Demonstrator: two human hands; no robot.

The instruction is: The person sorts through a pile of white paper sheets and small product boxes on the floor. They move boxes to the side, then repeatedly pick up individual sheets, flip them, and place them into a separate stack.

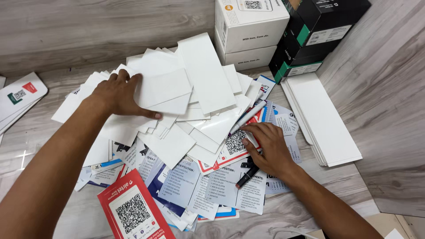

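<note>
A loose heap of blank white cards (186,93) and printed paper slips (195,186) covers the middle of the wood-grain table (57,26). My left hand (118,94) lies flat on the white cards at the heap's left side, fingers spread. My right hand (268,148) presses down on printed cards near a red-bordered card with a square code (233,144). A silver marker (248,116) lies just above the right fingers. A black marker (246,177) pokes out from under the right palm.
White boxes (248,31) and black-and-green boxes (310,35) are stacked at the back right corner. A neat stack of long white cards (321,119) lies along the right wall. More cards (20,95) sit at the far left. A red leaflet (133,212) lies at the front.
</note>
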